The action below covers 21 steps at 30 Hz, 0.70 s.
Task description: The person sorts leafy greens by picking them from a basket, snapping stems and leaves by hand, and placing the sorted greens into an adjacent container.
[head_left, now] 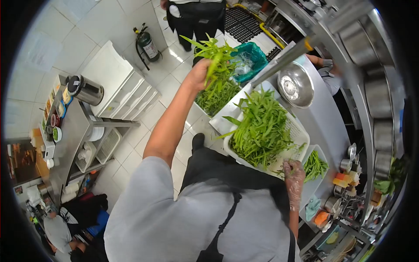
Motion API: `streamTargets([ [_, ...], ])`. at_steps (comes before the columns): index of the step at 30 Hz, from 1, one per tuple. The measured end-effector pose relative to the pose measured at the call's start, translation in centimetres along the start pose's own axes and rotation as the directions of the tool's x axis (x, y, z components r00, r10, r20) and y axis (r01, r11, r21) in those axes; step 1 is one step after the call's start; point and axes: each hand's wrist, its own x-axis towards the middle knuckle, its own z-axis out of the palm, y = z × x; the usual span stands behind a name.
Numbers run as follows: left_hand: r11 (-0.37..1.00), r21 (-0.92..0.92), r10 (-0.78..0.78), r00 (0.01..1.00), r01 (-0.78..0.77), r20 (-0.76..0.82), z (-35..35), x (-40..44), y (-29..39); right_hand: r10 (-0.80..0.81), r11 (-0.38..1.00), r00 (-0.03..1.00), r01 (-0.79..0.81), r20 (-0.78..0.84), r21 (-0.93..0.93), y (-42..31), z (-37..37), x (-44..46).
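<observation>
My left hand [200, 75] is closed around a bunch of long-leaved greens [217, 59], raised beyond the worktop over a floor-level container of thin greens [216, 98]. In front of me a white perforated basket [300, 129] holds a large heap of similar leafy greens [262, 126]. My right hand [293, 171], in a clear plastic glove, is at the basket's near right corner with its fingers drawn together. A bit of green shows beside those fingertips, but what they grip is unclear. Just right of this hand, a pale tray [322, 153] contains cut green stems [314, 166].
A metal bowl [296, 85] sits on the steel counter [325, 118]. Beyond the basket stands a green-lined bin [253, 54]. A fire extinguisher [148, 46] is by the wall, near white drawers [126, 89]. Other people are ahead, at right and at lower left.
</observation>
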Motion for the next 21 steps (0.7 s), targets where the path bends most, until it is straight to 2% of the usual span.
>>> streamTargets([
  [1, 0.998, -0.053, -0.020, 1.000, 0.021, 0.016, -1.2, 0.5, -0.5, -0.020, 0.999, 1.000, 0.019, -0.004, -0.042, -0.1, 0.0, 0.2],
  [5, 0.998, 0.001, -0.061, 0.996, 0.062, -0.064, -4.1, 1.8, -3.2, -0.036, 0.999, 0.998, 0.036, -0.044, -0.007, -0.8, -0.3, 0.0],
  [8, 0.920, 0.286, -0.215, 0.954, 0.269, -0.209, -8.5, 3.9, -7.1, 0.005, 1.000, 0.999, -0.006, -0.047, -0.029, -1.7, -0.5, -0.5],
  [9, 0.787, 0.465, -0.285, 0.907, 0.406, -0.309, -9.0, 4.2, -7.7, 0.019, 0.999, 0.999, -0.021, -0.043, -0.044, -1.9, -0.6, -0.7],
  [12, 0.495, 0.828, 0.011, 0.951, 0.264, -0.310, -14.4, 5.4, -14.8, 0.067, 0.994, 0.997, -0.070, -0.041, -0.078, -1.9, -0.7, -1.7],
  [15, 0.393, 0.769, -0.157, 0.861, 0.505, -0.485, -18.0, 7.5, -16.5, 0.129, 0.990, 0.989, -0.132, -0.066, -0.056, -1.0, -0.9, -2.9],
  [18, 0.487, 0.574, -0.416, 0.753, 0.658, -0.510, -14.2, 7.4, -11.5, 0.192, 0.981, 0.975, -0.192, -0.113, 0.010, -1.4, -0.8, -3.7],
  [21, 0.639, 0.522, -0.292, 0.806, 0.565, -0.515, -14.0, 7.5, -10.1, 0.191, 0.982, 0.970, -0.191, -0.151, 0.018, 0.2, -0.6, -4.1],
])
